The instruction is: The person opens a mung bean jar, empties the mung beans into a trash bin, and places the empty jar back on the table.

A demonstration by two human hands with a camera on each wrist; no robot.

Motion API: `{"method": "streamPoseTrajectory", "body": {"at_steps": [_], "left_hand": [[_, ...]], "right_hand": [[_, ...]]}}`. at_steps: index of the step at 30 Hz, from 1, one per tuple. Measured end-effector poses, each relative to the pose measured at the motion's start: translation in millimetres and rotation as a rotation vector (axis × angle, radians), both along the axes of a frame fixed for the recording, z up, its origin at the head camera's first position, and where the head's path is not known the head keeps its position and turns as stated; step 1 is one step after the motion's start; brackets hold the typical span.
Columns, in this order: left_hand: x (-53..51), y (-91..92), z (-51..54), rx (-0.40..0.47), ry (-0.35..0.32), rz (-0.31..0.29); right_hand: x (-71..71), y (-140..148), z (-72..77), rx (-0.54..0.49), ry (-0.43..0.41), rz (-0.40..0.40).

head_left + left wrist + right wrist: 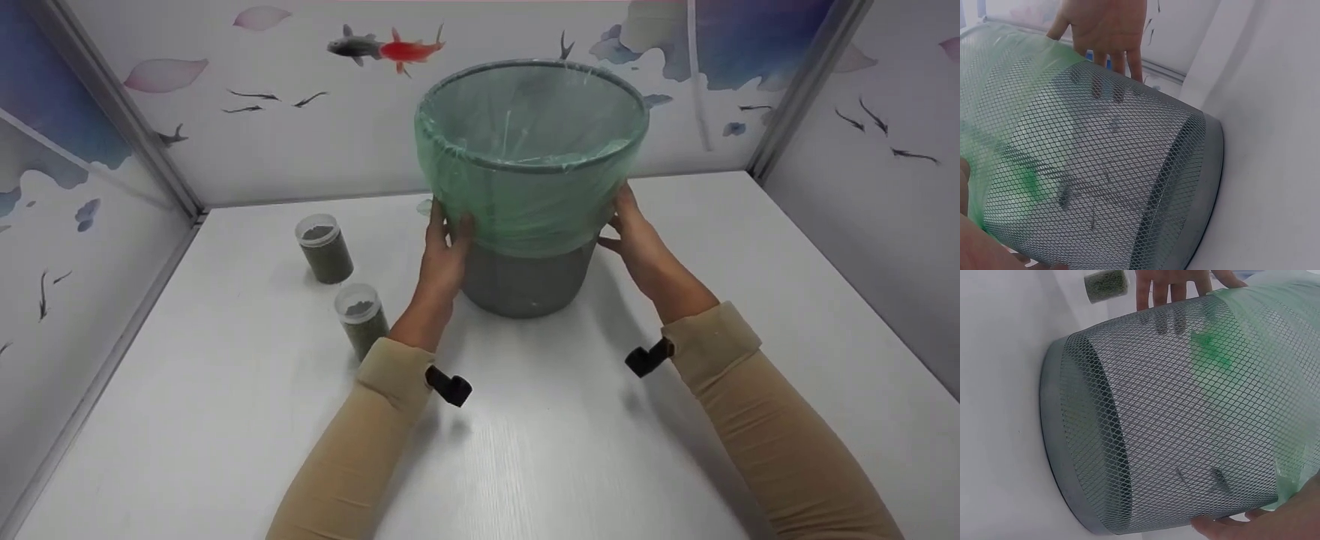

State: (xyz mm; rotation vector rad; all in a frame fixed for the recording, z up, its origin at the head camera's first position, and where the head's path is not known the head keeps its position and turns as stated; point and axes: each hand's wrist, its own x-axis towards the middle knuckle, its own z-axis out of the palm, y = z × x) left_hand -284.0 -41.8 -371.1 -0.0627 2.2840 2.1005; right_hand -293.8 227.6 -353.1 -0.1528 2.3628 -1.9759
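Note:
A grey mesh wastebasket is upright at the back of the table, lined with a thin green plastic bag folded down over its rim. On its left side my left hand presses with spread fingers, its thumb toward the front. Opposite, my right hand touches the right side. Both wrist views show straight fingers against the wall, some tips seen through the mesh. Darker green, bunched bag shows through it. Whether the base touches the table I cannot tell.
Two clear jars with dark granular contents stand left of the wastebasket: a rear jar and a nearer jar beside my left wrist. White panels printed with fish and petals enclose the white table at the back and sides.

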Motion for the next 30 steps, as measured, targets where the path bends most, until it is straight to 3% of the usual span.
{"method": "streamPoseTrajectory", "body": {"at_steps": [6,15,30], "left_hand": [[0.1,-0.5,-0.1,0.017,-0.004,-0.011],[-0.4,-5.1,1.6,0.028,-0.008,-0.018],[5.5,-15.5,-5.6,0.026,0.004,0.054]], "right_hand": [[1.2,0.9,-3.1,-0.055,0.026,0.008],[2.7,-0.3,-1.4,-0.11,-0.012,0.007],[3.8,-14.5,-7.8,-0.09,-0.043,0.058]]}}
